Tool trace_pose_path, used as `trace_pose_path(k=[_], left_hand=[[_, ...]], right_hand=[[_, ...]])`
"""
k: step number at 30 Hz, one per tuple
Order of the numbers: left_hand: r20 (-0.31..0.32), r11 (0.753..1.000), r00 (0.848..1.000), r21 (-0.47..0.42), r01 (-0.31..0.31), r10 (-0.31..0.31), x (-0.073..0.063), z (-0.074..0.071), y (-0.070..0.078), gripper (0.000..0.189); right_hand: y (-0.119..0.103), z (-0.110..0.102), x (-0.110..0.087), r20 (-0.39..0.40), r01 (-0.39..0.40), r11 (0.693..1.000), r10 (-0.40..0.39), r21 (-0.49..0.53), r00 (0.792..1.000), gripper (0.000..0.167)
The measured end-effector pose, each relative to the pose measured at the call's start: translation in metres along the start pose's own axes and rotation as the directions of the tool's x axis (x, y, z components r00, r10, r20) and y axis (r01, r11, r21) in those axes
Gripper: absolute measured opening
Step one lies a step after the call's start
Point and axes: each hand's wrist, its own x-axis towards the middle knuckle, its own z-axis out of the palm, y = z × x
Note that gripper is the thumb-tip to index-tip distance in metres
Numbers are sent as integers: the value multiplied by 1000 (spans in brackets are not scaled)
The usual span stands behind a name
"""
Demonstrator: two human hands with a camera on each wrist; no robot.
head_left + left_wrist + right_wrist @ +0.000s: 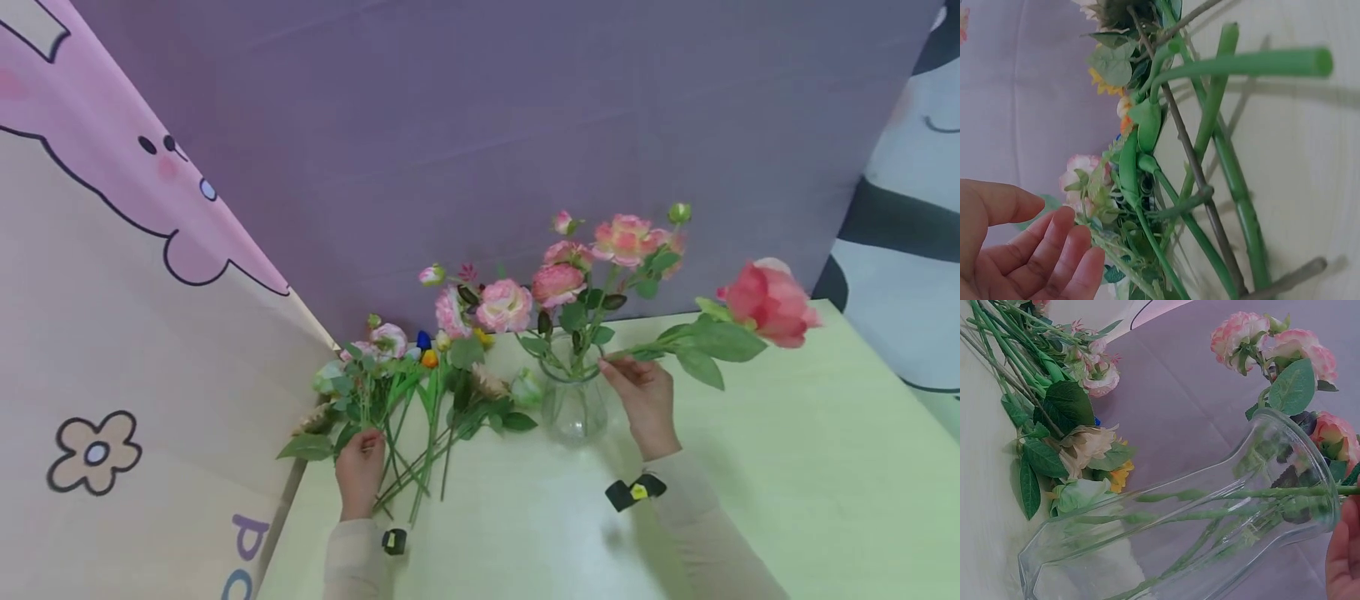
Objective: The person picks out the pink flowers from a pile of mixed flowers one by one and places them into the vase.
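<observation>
A clear glass vase (pixel 574 408) stands upright on the table, holding stems of pink roses (pixel 558 285). At its mouth my right hand (pixel 643 402) pinches the stem of a large red artificial peony (pixel 772 304), whose bloom leans far out to the right. In the right wrist view, green stems (pixel 1210 499) run down inside the glass, and only part of the hand (pixel 1344 553) shows at the edge. My left hand (pixel 361 471) is at the near side of a pile of loose flowers. The left wrist view shows its fingers (pixel 1054 250) loosely bent, holding nothing.
Left of the vase, the pile includes pink-edged blooms (pixel 388 340), an orange tulip (pixel 429 358), a pale green rose (pixel 527 388) and crossing green stems (pixel 427 442). A purple cloth (pixel 480 150) hangs behind the pale table (pixel 517 525). A printed panel (pixel 150 350) borders the left.
</observation>
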Motion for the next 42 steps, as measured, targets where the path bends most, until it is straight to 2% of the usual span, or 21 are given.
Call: trace_pose_path(k=[4, 9, 16, 20, 29, 33, 37, 42], left_hand=[[-3, 1000, 1000, -10, 24, -24, 4, -1, -4, 21], [25, 998, 998, -27, 64, -63, 7, -2, 0, 23], [-9, 999, 999, 12, 35, -35, 11, -5, -6, 19], [-23, 999, 999, 23, 25, -24, 12, -6, -11, 20], [-11, 997, 998, 56, 55, -54, 14, -4, -23, 25], [-6, 991, 998, 115, 70, -70, 16, -6, -22, 25], [37, 978, 995, 190, 88, -97, 15, -7, -22, 26], [74, 965, 989, 238, 106, -127, 9, -9, -29, 28]], right_hand=[[1, -1, 2, -27, -27, 1000, 27, 6, 999, 21], [4, -4, 3, -56, -61, 998, 62, 27, 996, 21], [6, -4, 5, -62, -60, 998, 60, -7, 996, 17], [6, -3, 6, -50, -77, 997, 77, 10, 996, 17], [7, 1, 8, -44, -80, 994, 84, 78, 995, 17], [10, 0, 10, -44, -99, 989, 105, 112, 994, 18], [12, -2, 10, -58, -130, 984, 138, 124, 989, 14], [13, -6, 3, -21, -176, 984, 176, 14, 984, 4]])
